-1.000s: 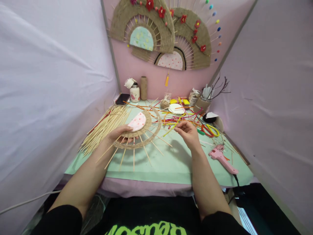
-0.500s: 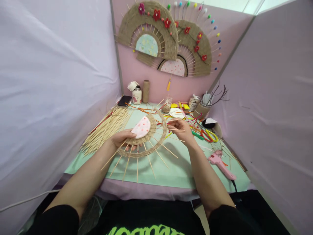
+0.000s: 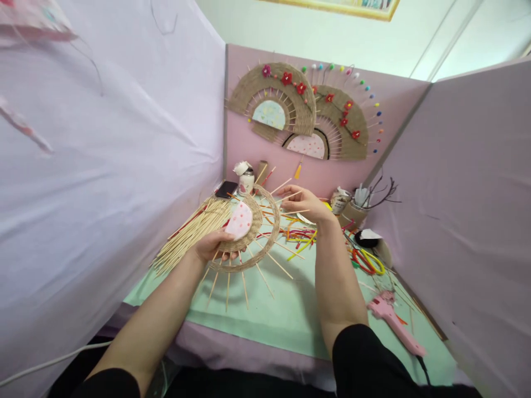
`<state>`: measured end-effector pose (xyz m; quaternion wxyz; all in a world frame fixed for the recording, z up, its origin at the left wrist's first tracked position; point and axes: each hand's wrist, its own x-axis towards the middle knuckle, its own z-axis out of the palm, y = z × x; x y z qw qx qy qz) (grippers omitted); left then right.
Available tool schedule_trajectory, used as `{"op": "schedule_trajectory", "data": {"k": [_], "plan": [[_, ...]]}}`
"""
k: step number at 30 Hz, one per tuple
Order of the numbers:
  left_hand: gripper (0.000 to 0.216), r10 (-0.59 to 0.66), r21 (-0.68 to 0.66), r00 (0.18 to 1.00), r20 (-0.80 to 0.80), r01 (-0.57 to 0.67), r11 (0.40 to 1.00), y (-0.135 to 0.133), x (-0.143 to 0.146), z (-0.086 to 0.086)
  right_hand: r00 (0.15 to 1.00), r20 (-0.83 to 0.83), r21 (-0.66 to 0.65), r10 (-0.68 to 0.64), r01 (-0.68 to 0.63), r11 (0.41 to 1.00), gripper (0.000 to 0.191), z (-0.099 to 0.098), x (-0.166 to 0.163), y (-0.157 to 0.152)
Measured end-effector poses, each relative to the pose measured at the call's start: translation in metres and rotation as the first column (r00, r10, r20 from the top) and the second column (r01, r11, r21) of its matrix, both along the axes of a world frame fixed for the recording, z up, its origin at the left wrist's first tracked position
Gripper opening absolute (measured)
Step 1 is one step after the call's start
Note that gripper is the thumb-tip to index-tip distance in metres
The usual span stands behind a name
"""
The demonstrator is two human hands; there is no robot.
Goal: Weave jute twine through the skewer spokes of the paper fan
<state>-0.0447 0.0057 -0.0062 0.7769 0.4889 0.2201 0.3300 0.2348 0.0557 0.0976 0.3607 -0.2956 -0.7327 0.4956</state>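
Observation:
My left hand [image 3: 213, 247] grips the lower edge of a half-woven twine fan [image 3: 254, 235], holding it tilted above the green mat [image 3: 290, 309]. The fan has a pink dotted half-disc [image 3: 239, 220] at its centre and bare wooden sticks radiating outward. At the fan's upper right rim, my right hand [image 3: 301, 202] has its fingers pinched among the sticks; what they pinch is too fine to make out.
A heap of loose wooden sticks [image 3: 193, 232] lies at the left. Coloured pipe cleaners [image 3: 301, 237], scissors [image 3: 367, 261] and a pink glue gun [image 3: 394, 320] lie to the right. Jars and a twine spool [image 3: 262, 171] stand at the back. Two finished fans [image 3: 307, 113] hang on the wall.
The view has tilted upward. My left hand raised the fan off the mat and tilted it. My right hand moved up and away from me to the fan's upper right rim.

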Motion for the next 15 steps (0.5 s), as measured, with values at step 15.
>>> {"op": "schedule_trajectory", "data": {"k": [15], "plan": [[0.031,0.011,-0.083,0.995,-0.097,-0.02,0.996,0.005,0.012,-0.01,0.929,-0.276,-0.238,-0.248,0.184,0.954,0.04,-0.028,0.061,0.007]]}}
